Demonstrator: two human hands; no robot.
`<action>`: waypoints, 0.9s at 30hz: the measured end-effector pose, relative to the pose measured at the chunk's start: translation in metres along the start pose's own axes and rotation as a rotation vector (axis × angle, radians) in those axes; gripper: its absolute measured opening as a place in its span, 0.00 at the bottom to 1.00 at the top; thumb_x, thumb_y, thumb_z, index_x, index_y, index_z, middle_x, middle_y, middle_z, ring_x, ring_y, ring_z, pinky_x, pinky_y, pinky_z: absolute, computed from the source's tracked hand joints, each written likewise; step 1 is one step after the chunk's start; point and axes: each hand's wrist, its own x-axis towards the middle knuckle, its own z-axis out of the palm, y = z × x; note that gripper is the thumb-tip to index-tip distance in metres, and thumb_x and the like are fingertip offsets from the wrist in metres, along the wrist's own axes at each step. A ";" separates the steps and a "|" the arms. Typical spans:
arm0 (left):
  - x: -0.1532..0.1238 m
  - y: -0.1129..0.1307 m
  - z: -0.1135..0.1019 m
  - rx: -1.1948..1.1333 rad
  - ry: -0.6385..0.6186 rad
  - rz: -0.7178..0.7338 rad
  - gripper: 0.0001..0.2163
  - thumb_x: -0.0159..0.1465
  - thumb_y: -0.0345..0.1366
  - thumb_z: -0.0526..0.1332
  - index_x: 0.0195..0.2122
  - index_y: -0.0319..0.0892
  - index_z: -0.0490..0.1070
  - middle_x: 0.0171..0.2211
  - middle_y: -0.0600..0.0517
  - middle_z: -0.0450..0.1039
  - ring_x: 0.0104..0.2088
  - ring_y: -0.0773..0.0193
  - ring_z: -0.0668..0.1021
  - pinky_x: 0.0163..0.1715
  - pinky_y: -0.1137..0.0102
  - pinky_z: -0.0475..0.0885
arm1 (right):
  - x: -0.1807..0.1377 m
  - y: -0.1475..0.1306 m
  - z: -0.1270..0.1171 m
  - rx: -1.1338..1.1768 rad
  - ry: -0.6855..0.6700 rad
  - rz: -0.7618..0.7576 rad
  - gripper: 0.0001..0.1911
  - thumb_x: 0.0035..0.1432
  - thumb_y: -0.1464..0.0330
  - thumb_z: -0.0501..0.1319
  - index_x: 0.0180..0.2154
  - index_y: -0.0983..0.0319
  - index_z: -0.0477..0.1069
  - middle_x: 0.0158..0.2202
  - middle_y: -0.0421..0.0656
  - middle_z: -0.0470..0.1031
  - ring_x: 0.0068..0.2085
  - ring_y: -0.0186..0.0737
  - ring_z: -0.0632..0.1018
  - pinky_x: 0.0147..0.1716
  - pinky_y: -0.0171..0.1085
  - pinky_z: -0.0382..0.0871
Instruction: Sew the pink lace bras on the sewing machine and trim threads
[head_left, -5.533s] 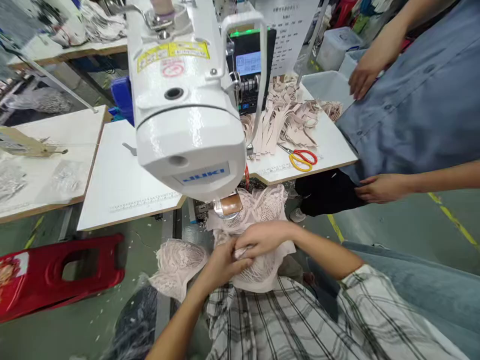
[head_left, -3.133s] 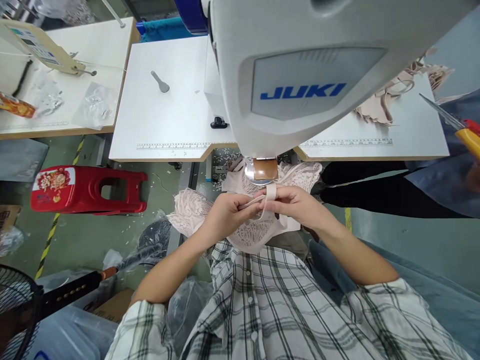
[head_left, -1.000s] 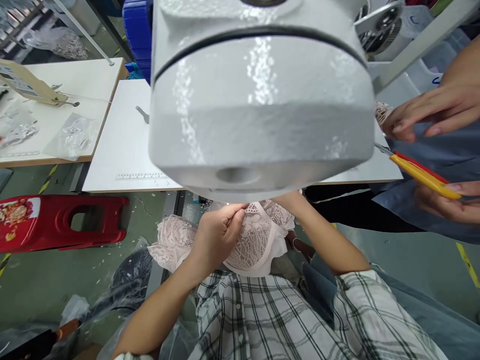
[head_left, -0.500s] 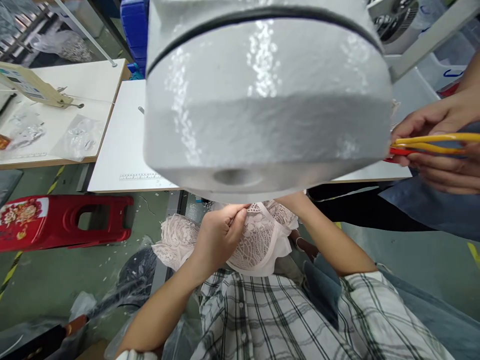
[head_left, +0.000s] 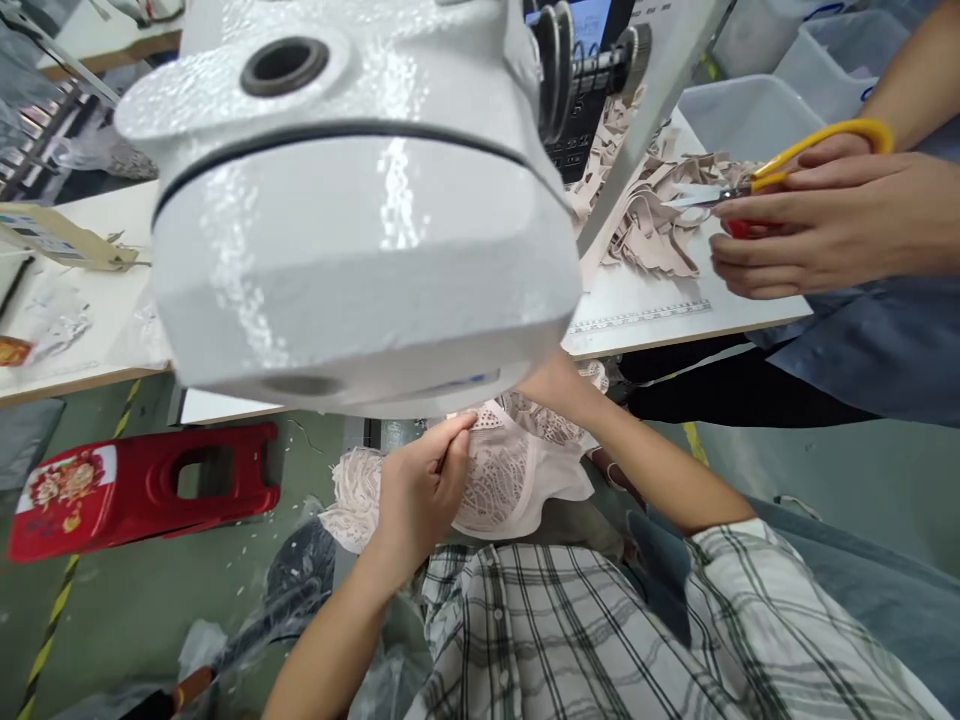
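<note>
A pale pink lace bra point(head_left: 499, 480) hangs over my lap at the table's front edge, its cups showing netted lace. My left hand point(head_left: 424, 485) is closed, thumb and forefinger pinching the bra's upper edge near the middle. My right hand point(head_left: 559, 385) reaches in from the other side beside the far cup; its fingers are hidden behind the white sewing machine head point(head_left: 367, 260). That machine head hangs directly over both hands and covers the stitching area.
At right, a co-worker's hands point(head_left: 832, 220) hold yellow-handled scissors point(head_left: 787, 165) near a heap of pink fabric scraps point(head_left: 652, 220). Clear plastic bins point(head_left: 750, 115) stand behind. A red stool point(head_left: 150, 490) is on the floor at left. A ruler marking point(head_left: 645, 318) runs along the white table.
My view has shifted, so the machine head appears farther left and the scraps have come into sight. The co-worker's scissors now show their blades. My left hand keeps its pinch on the bra.
</note>
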 end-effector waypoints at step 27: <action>-0.010 -0.013 0.009 0.142 0.139 0.135 0.12 0.69 0.33 0.55 0.46 0.40 0.78 0.35 0.48 0.84 0.27 0.67 0.82 0.29 0.76 0.75 | -0.005 0.004 0.001 0.106 0.027 0.040 0.04 0.58 0.66 0.60 0.36 0.58 0.72 0.46 0.44 0.74 0.31 0.37 0.73 0.39 0.43 0.74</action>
